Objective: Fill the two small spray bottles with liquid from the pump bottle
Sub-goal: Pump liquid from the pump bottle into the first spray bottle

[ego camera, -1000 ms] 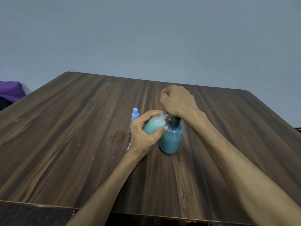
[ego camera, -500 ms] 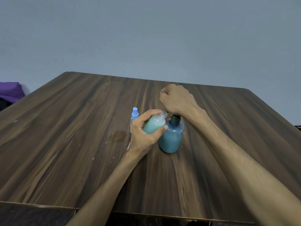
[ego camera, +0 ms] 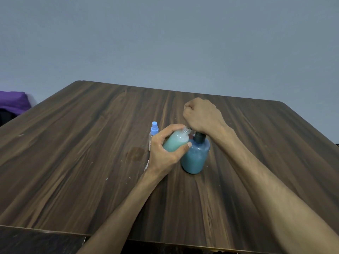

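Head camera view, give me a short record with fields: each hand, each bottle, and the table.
left hand: left hand grips the uncapped small clear bottle of pale teal liquid, tilted, mouth toward the pump
right hand: right hand, fist on top of the pump head
pump bottle: round blue plastic pump bottle with dark collar, upright on the table
second spray bottle: small clear bottle with light blue spray cap, upright behind the left hand
table: dark wood-grain table, with a stain and small flecks

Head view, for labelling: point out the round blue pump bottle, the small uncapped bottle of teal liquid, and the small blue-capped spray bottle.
Round blue pump bottle [ego camera: 195, 158], head view, lower body.
Small uncapped bottle of teal liquid [ego camera: 175, 143], head view, side wall.
Small blue-capped spray bottle [ego camera: 154, 127], head view, cap.
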Motion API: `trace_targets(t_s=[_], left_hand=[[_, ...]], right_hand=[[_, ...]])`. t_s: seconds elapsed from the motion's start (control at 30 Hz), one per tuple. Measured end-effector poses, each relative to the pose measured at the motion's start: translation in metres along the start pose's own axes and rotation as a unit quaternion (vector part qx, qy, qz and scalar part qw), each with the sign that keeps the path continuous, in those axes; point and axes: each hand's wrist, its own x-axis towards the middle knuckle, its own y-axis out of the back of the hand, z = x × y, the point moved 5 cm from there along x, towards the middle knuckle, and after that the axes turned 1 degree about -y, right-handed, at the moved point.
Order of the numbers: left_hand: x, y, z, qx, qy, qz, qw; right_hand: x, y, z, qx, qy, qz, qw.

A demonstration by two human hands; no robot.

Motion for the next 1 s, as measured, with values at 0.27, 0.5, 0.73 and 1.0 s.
trace_targets(t_s=[0.27, 0.5, 0.73, 1.0], left_hand=[[-0.004, 0.005, -0.004, 0.002, 0.005, 0.003, 1.0], [0.008, -0.001, 0.001, -0.002, -0.01, 0.005, 1.0], [0.003, -0.002, 0.001, -0.017, 0.0, 0.001, 1.0], [0.001, -0.001, 0.002, -0.004, -0.006, -0.004, 1.0]], right_hand=[[-0.002, -0.002, -0.004, -0.004, 0.002, 0.001, 1.0], [-0.001, 0.011, -0.007, -0.02, 0.011, 0.03, 0.999], [-0.002, 0.005, -0.001, 0.008, 0.0, 0.014, 1.0], [0.001, 0.003, -0.002, 0.008, 0.008, 0.007, 1.0]])
